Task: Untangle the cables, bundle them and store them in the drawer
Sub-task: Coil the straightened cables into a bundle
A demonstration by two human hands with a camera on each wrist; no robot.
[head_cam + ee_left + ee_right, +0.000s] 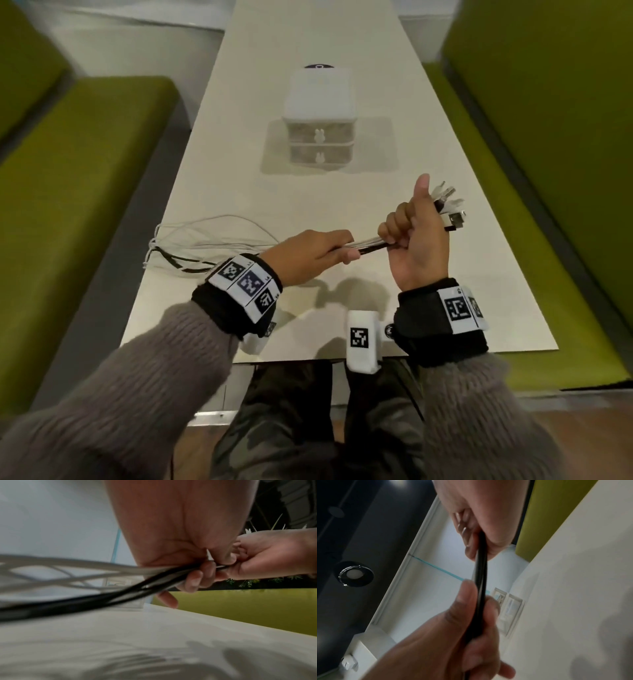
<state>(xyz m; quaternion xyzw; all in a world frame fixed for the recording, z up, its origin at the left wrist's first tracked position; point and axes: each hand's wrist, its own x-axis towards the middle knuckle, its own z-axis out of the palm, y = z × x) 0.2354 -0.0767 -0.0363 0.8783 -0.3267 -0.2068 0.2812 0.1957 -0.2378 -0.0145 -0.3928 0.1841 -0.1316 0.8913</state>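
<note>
A bundle of white and black cables [371, 244] is stretched between both hands above the table. My right hand [402, 231] grips it in a fist, thumb up, just below the plug ends [449, 209], which stick out to the right. My left hand [337, 253] grips the bundle a little to the left of that fist. The loose lengths [191, 241] trail left and lie looped on the table. In the left wrist view, white and black cables [109, 595] run into my left hand [193, 580]. A black cable [480, 574] shows in my right hand [471, 622]. The small white drawer unit [321, 137] stands beyond with both drawers shut.
The long pale table [308, 205] runs away from me. Green benches flank it on the left [68, 205] and the right [548, 137]. A dark round object [318, 66] lies behind the drawer unit. The table's near edge is just below my wrists.
</note>
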